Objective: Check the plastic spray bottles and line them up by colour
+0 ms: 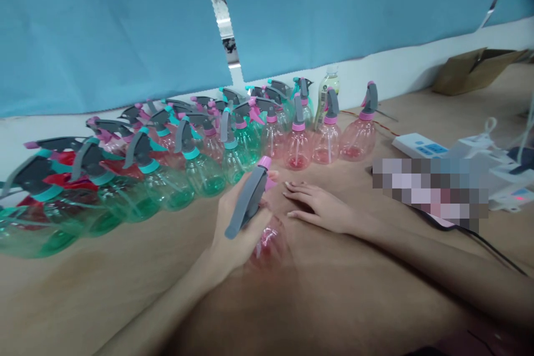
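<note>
- Your left hand [244, 242] is closed round the neck of a pink spray bottle [269, 245]. This grip appears chosen to steady the bottle just below its trigger head.
- The bottle's grey lever [246, 203] slants back toward you and the pink nozzle [265, 162] points away, at about 12 o'clock. Whether the base touches the bench [167, 272] cannot be confirmed; your fingers and blur obscure it.
- Your right hand [319, 208] is open and empty, palm down on the bench, fingers spread toward 9 o'clock. It appears to be at rest, bearing no load.
- The held bottle lies between your hands: within the left, and just beside the right fingertips at their 8 o'clock.
- From 9 to 11 o'clock, green spray bottles [169, 189] stand in a slanting front row, close together. The tight spacing probably saves bench space.
- From 12 to 1 o'clock, pink-collared bottles [298, 153] stand upright, levers facing you. More sprayers are crowded behind; an exact count is not possible.
- A drink bottle [323, 97] stands behind them at 1 o'clock.
- At 2 o'clock lie a white power strip [421, 146] and, farther off, a cardboard box [471, 75].
</note>
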Demonstrator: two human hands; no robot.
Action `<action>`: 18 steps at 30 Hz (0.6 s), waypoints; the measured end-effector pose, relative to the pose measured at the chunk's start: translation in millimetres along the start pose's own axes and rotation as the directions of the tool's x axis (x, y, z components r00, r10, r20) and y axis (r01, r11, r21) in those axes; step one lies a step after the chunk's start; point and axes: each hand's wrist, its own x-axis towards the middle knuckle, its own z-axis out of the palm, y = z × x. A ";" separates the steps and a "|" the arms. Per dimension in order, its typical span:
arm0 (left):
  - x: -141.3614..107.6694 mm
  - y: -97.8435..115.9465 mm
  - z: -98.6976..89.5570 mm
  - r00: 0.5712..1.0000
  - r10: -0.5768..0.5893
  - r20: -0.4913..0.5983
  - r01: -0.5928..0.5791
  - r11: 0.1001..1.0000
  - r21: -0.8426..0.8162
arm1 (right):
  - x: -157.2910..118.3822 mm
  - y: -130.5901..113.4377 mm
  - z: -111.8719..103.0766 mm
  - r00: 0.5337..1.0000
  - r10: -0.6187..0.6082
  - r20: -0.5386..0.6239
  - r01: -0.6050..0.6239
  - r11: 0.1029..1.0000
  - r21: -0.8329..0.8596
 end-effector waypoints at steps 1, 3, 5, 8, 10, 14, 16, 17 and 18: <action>-0.1 0.3 -0.1 1.000 -0.003 -0.001 0.003 1.000 -0.004 | 0.0 -0.1 0.3 1.000 0.001 -0.003 -0.001 1.000 0.000; 0.2 1.6 -0.2 1.000 -0.012 0.002 0.013 1.000 -0.019 | 0.0 0.0 0.5 1.000 0.000 -0.006 0.000 1.000 -0.001; 0.6 3.1 -0.4 1.000 -0.021 0.003 0.021 0.999 -0.031 | 0.0 0.1 0.5 1.000 -0.001 -0.009 0.001 1.000 0.000; 1.3 3.3 -0.4 1.000 -0.013 0.021 0.014 0.999 -0.051 | 0.0 0.5 0.4 1.000 -0.011 -0.028 0.011 1.000 0.011; 1.8 2.1 0.2 1.000 -0.014 0.022 0.015 0.998 -0.062 | -0.2 0.7 0.5 0.999 -0.018 -0.038 0.018 1.000 0.020; 2.8 0.5 1.9 1.000 -0.022 0.012 0.023 0.997 -0.073 | -0.5 1.0 0.4 0.999 -0.014 -0.033 0.015 1.000 0.022; 3.1 1.3 2.2 1.000 -0.010 0.009 0.011 0.996 -0.085 | -0.6 0.8 0.2 0.999 -0.017 -0.040 0.018 0.999 0.028; 3.2 2.0 2.2 1.000 -0.007 0.008 0.007 0.996 -0.087 | -0.6 0.6 0.1 0.999 -0.018 -0.046 0.020 0.999 0.031; 3.1 2.7 2.2 1.000 -0.012 -0.006 0.012 0.997 -0.077 | -0.6 0.5 0.0 0.999 -0.020 -0.049 0.021 0.999 0.033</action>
